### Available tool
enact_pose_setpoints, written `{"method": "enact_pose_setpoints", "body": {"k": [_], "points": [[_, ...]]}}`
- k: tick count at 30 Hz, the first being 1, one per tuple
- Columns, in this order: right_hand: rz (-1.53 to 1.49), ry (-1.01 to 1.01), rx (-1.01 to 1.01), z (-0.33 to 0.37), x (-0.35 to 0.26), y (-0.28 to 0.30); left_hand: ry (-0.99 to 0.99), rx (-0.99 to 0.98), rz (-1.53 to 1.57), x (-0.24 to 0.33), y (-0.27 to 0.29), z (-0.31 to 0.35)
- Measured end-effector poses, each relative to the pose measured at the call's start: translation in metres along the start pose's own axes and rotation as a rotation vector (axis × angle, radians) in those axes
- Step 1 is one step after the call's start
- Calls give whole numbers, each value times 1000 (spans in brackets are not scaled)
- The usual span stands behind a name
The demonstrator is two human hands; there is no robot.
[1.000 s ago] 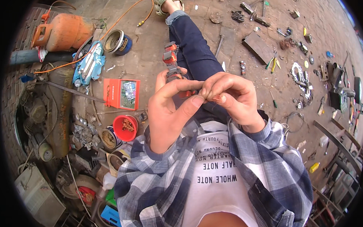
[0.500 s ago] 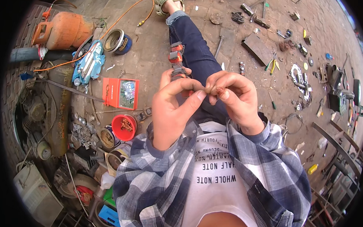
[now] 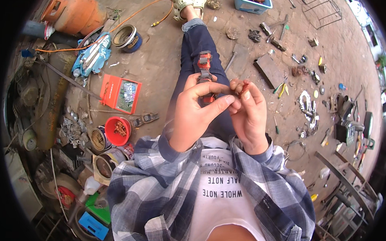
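I sit on a bare floor with my legs stretched out. My left hand and my right hand meet in front of my chest, fingertips touching. Between the fingers of my right hand shows a small reddish part, and my left thumb and forefinger pinch toward it. A red and grey tool-like assembly lies along my thigh just beyond my left hand, partly hidden by the fingers.
To my left lie a red box, a red bowl of small parts, tins, a blue bag and an orange gas cylinder. Scattered tools and metal parts cover the floor to my right; a blue tub stands far ahead.
Both hands have stayed together over my lap, shifting slightly; the fingers have reworked their pinch on the small part. The view has tilted a little.
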State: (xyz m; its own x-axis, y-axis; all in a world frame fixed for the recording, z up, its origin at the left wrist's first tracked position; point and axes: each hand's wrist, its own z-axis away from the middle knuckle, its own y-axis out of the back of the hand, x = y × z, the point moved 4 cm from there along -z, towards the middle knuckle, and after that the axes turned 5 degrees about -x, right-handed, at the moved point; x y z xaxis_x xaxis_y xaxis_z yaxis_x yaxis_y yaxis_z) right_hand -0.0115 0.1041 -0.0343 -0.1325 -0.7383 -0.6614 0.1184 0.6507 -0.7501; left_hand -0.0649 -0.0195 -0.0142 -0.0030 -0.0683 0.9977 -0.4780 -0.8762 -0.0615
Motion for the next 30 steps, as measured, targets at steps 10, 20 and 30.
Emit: {"method": "enact_pose_setpoints", "body": {"k": [10,20,30], "points": [[716,339,169,3,-36,-8,72,-23,-59,2,-6,-1],[1696,702,-186,-4,-66,-29,18,-17,-243,22,-2,3],[956,189,-166,-10,-66,-14,-1,-60,-247,19,4,1]]}}
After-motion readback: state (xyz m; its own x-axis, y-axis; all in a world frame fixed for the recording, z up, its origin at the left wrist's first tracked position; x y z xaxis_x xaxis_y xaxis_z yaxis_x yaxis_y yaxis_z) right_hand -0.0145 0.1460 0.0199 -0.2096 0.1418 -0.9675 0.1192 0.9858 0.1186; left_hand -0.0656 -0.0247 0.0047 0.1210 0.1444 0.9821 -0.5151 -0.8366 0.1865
